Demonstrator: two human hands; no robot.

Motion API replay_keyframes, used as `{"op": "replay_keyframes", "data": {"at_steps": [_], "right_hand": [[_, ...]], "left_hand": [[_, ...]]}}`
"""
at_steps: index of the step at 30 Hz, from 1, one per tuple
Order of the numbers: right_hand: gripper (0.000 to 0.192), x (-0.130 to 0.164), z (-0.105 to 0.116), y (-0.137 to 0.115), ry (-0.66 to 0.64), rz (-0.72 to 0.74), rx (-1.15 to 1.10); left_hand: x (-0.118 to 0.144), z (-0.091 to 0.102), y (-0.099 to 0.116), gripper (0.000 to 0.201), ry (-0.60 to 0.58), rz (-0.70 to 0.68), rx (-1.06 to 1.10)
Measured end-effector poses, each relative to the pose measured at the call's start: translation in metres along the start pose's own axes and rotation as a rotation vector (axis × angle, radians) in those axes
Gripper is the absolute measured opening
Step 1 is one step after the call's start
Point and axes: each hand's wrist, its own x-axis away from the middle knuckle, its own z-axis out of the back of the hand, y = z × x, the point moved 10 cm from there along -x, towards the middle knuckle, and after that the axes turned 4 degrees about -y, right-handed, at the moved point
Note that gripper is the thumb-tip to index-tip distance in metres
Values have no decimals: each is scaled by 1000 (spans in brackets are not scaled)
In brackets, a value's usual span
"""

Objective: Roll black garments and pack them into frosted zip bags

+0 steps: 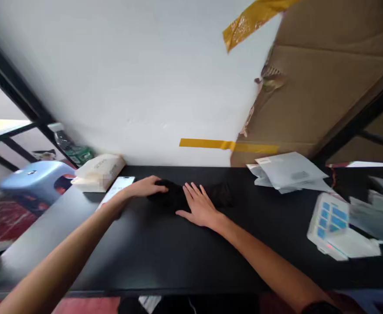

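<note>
Two bare hands rest on a small dark cloth item, folded and soft-looking [191,196], which lies on the matte black tabletop [165,248] near its far edge, close to the white wall. Our left hand [147,186] lies with fingers curled loosely over the cloth's left end; whether it pinches the fabric we cannot tell. Our right hand [199,207] is fully open, palm flat, fingers spread, pressing on the cloth's middle and holding nothing. To do this well, we judge, the flat palm should keep the fabric pinned while the other hand works the end smooth, without bunching. A white smartphone [117,188] lies just beside the left wrist, a wrapped pale tissue pack [98,172] behind it, grey mailer bags [287,172] well apart to the right.
</note>
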Motion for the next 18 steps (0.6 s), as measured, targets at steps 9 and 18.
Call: {"op": "replay_keyframes", "data": {"at_steps": [9,18], "right_hand": [[62,9,3,7,34,-73,-119],[55,5,11,-2,55,-56,-141]], "left_hand": [[-19,-49,19,65,-152,-122,45],[-30,-93,22,53,-113,-110,107]]}}
